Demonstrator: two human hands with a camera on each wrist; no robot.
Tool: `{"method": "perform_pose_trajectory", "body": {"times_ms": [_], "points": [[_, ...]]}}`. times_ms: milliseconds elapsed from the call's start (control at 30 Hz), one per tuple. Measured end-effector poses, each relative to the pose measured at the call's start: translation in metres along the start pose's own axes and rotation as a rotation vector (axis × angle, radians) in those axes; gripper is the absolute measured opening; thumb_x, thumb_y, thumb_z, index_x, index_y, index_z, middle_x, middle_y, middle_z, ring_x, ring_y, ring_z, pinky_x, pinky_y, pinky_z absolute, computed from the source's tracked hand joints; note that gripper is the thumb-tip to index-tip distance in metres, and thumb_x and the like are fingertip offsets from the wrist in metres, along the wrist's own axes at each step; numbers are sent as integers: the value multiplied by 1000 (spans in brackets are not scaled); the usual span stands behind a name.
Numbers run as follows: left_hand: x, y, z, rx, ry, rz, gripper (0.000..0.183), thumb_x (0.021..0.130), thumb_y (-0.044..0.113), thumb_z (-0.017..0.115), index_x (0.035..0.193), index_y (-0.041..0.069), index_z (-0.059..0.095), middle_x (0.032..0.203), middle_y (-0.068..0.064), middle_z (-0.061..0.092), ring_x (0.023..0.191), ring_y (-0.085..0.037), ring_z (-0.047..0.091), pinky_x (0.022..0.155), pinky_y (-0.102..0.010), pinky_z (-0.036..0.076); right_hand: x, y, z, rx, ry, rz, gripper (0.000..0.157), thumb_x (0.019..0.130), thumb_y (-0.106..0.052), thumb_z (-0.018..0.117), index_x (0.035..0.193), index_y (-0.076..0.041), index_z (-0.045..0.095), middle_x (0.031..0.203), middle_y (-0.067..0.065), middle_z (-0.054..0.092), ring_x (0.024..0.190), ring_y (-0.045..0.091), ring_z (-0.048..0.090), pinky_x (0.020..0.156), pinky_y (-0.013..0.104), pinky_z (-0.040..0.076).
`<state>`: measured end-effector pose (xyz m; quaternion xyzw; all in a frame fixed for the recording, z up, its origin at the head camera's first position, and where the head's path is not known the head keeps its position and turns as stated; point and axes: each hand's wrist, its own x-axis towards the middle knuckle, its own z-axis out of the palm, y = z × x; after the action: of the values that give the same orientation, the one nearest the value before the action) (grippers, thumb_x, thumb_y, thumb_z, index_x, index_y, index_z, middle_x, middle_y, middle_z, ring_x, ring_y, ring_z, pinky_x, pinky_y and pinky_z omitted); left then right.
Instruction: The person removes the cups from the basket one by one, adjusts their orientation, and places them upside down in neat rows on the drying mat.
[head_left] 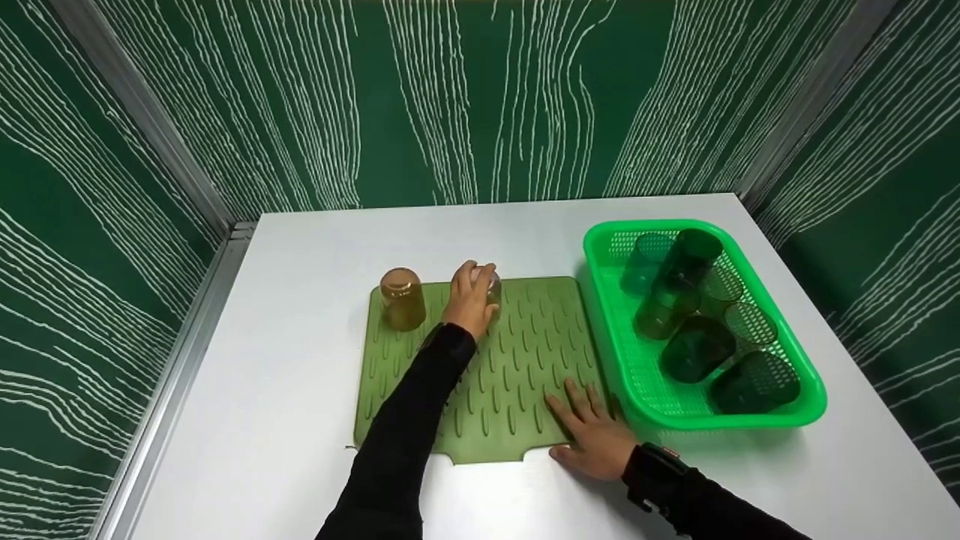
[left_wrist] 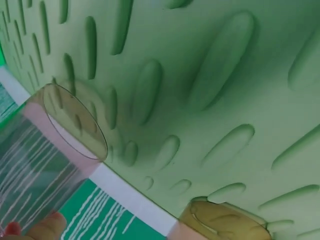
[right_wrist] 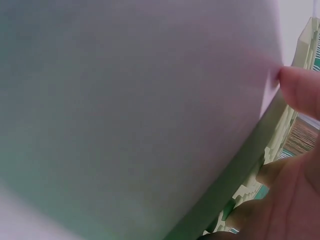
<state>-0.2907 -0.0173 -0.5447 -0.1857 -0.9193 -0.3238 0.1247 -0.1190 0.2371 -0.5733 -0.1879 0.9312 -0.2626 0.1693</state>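
Observation:
My left hand (head_left: 469, 306) grips a clear drinking glass (head_left: 493, 288) near the back edge of the green drying mat (head_left: 525, 352). In the left wrist view this glass (left_wrist: 55, 155) has its open rim toward the mat, with fingertips (left_wrist: 47, 227) on its side. An amber glass (head_left: 403, 304) stands upside down at the mat's back left corner. My right hand (head_left: 598, 442) lies with fingers spread on the mat's near right corner, its thumb toward the front edge. The right wrist view shows those fingers beside the mat's edge, with nothing held.
A bright green plastic basket (head_left: 814, 397) stands right of the mat, close to its edge. Several dark, amber and teal glasses lie or lean inside it. White tabletop (head_left: 285, 360) surrounds the mat, and green walls with white lines (head_left: 510, 105) rise behind and at both sides.

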Motion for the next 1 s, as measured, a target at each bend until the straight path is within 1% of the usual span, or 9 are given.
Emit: {"method": "perform_pose_trajectory", "body": {"times_ms": [67,100,200,333,367,467,567,800,1000], "points": [[-2,8,-9,-33,-33,-19,58,107,2,75,159,2,49,167,-35,38,161,-53,40,116,-60,57,0,-3,-1,-6,-12,6,87,107,-39,77,173,0,36,182,40,16,166,72,11,126,90,23],[-2,6,-8,-31,-43,-26,58,107,2,75,159,2,48,168,-34,38,162,-53,39,117,-60,56,0,-5,-3,-9,-18,8,88,107,-39,77,173,1,35,182,40,16,166,72,11,126,90,24],[8,-26,23,-14,-37,-33,63,108,9,76,164,11,46,173,-26,37,168,-48,34,124,-57,54,-1,-11,-6,-16,-33,14,88,107,-38,76,173,1,35,182,41,15,166,73,10,126,91,23],[20,-65,63,72,-3,-10,72,106,18,80,168,21,44,176,-19,38,167,-45,37,120,-51,59,-2,-17,-10,-27,-37,22,87,107,-35,77,173,2,35,182,41,16,165,73,10,127,90,23],[22,-62,60,76,-17,-23,72,106,14,80,168,19,45,176,-21,39,166,-47,39,120,-54,59,-2,-19,-11,-33,-36,24,87,107,-35,77,174,1,35,182,41,16,165,73,10,127,90,24],[25,-66,62,105,-47,-23,76,108,20,79,173,21,41,180,-20,36,166,-48,39,115,-53,62,-2,-19,-11,-38,-51,49,87,108,-35,77,175,-1,34,183,38,14,167,71,10,127,89,25],[28,-66,60,87,-99,-65,79,109,22,77,177,23,36,184,-17,30,170,-48,34,117,-56,60,-2,-19,-12,-33,-65,69,86,109,-36,75,176,-4,33,185,35,13,169,68,10,128,87,26],[30,-69,64,110,-125,-99,82,110,25,76,179,30,31,188,-12,24,173,-45,31,115,-55,62,-1,-20,-10,-26,-52,63,88,106,-36,77,175,-3,34,185,35,15,168,68,10,130,86,24],[33,-70,64,115,-163,-132,95,108,26,79,182,31,20,193,-9,8,175,-47,23,116,-58,61,0,-19,-11,-36,-47,71,89,105,-36,78,175,-4,35,184,36,16,168,69,11,129,89,23]]}}
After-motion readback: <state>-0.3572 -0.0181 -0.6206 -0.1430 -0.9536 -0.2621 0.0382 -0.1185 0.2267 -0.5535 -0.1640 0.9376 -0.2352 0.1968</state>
